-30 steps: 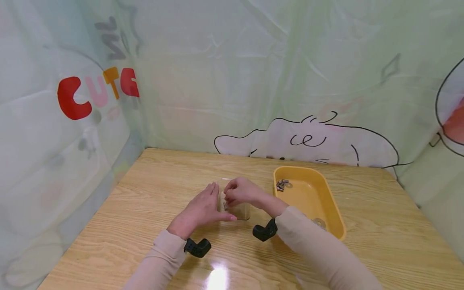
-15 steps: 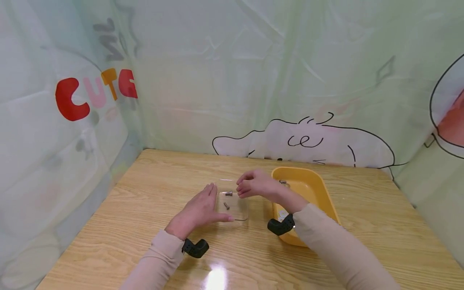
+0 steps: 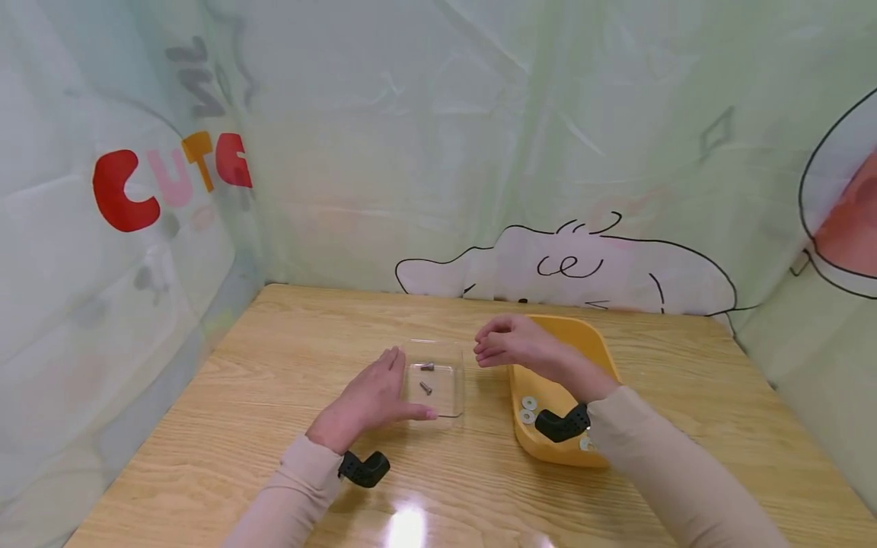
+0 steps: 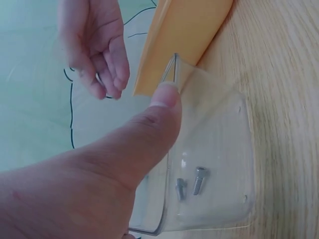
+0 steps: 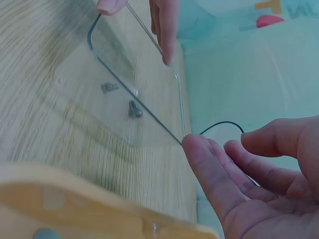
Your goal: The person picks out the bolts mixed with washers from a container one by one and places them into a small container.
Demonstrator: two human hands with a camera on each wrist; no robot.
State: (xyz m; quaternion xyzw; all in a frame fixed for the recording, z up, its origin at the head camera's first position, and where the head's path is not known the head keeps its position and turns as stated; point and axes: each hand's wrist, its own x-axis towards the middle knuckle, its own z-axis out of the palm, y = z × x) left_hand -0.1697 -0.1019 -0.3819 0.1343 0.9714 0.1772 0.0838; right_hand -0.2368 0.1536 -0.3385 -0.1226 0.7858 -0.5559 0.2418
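Note:
A clear plastic box stands on the table with two small socket-head screws lying in it, one screw nearer me and the other screw farther back. My left hand rests against the box's left side, its fingers straight and its thumb along the near rim. Between the box and the yellow tray, my right hand is in the air over the tray's left edge. Its fingers are loosely bent, and the right wrist view shows nothing between them.
Flat washers lie in the tray's near left part. My right forearm covers some of the tray. A printed curtain hangs behind the wooden table.
My right hand has come out of the clear box and moved right to the tray's edge, uncovering both screws. My left hand has stayed at the box.

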